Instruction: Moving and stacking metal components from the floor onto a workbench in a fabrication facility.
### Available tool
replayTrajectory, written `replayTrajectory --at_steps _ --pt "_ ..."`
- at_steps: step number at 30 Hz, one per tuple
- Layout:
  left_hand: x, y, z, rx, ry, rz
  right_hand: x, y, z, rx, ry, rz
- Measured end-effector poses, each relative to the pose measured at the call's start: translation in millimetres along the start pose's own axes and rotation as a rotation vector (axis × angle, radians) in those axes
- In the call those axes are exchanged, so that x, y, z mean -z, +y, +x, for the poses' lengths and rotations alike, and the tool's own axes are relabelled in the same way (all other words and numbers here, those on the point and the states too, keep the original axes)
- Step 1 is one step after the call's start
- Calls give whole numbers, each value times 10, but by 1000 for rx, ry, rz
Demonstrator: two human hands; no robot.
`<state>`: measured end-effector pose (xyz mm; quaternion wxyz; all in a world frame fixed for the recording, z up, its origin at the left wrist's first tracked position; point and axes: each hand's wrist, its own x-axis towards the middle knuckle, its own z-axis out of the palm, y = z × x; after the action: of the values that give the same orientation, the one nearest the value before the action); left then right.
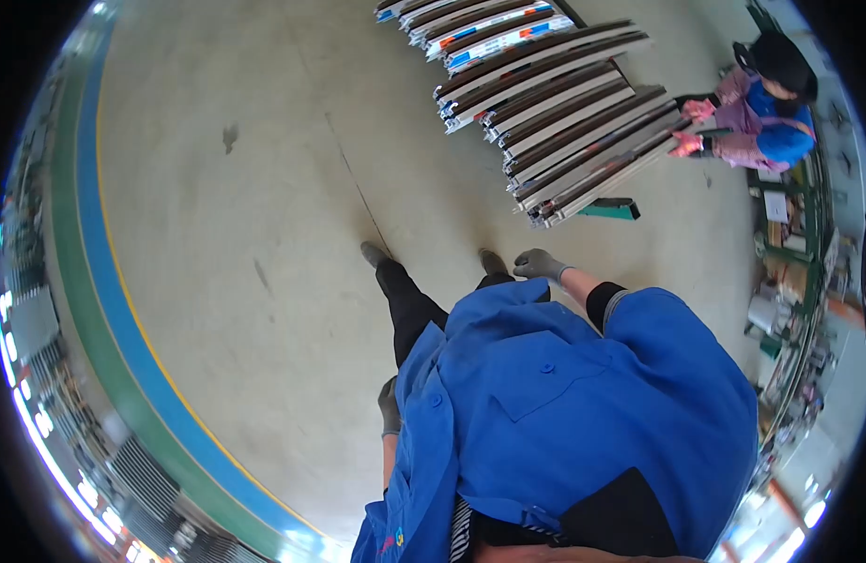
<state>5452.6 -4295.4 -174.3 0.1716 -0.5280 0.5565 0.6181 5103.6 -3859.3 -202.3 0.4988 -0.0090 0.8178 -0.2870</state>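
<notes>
Both gloved hands hang empty, fingers loosely curled: the left hand [390,405] beside the blue jacket [564,403], the right hand [538,266] ahead of it, nearest the stacked profiles [564,113] on the floor [264,188].

The person looks straight down at their own body. The left hand [389,405] wears a grey glove and hangs low by the hip, holding nothing. The right hand [539,266], also in a grey glove, swings out in front, fingers curled loosely, holding nothing too.
</notes>
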Motion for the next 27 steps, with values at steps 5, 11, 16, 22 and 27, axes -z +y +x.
replayTrajectory --at_steps 5,11,16,22,27 --pt "784 1908 822 -23 -104 112 -451 -290 17 -247 95 218" --pt "1629 3665 1912 -130 -76 212 -666 -1357 241 -188 168 233" --pt "1422 4753 2589 -203 -171 305 -636 -1903 554 -216 249 383" --pt "711 5566 3080 -289 -372 388 -341 -2232 1467 -325 302 646" --pt "595 6126 3353 -136 -257 402 632 -2839 2403 -259 247 370"
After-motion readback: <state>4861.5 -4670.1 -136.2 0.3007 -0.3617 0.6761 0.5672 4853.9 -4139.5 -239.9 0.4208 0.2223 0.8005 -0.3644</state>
